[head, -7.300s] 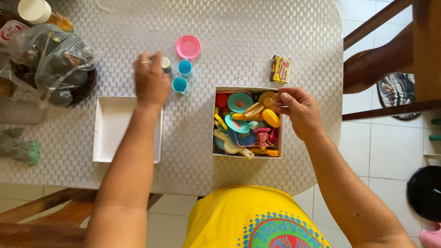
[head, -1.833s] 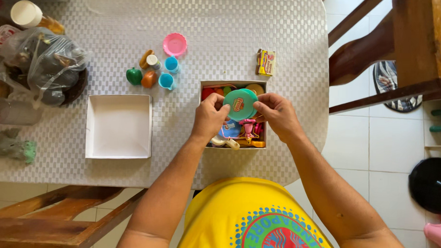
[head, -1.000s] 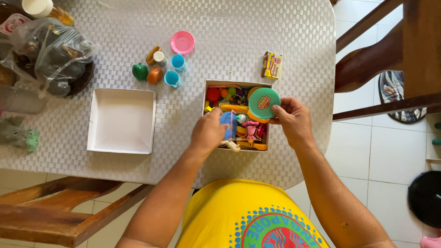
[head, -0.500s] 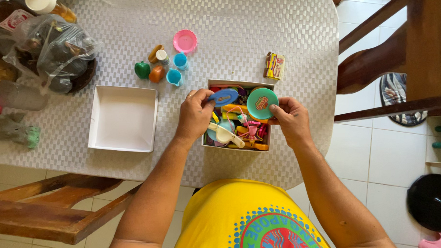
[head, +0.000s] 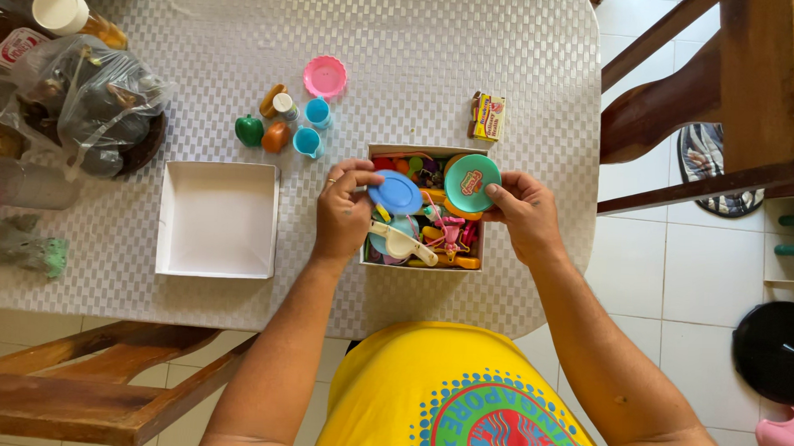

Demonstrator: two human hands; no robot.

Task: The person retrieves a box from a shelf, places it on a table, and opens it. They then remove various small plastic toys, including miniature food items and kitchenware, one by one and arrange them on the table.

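**Holding two toy plates over a crowded box**

Pinching a blue toy plate (head: 395, 193) in my left hand (head: 343, 211) and a teal toy plate (head: 471, 182) in my right hand (head: 525, 214), I keep both just above the toy box (head: 420, 261) – each gripped only at its rim. That thin hold could slip, and a falling plate would likely land among the packed toys or catch the pink cord (head: 438, 226) and drag pieces onto the table (head: 420, 57).

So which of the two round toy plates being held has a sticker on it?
The teal plate in the right hand has a red-and-yellow sticker in its middle. The blue plate in the left hand is plain. Both are held over the toy box.
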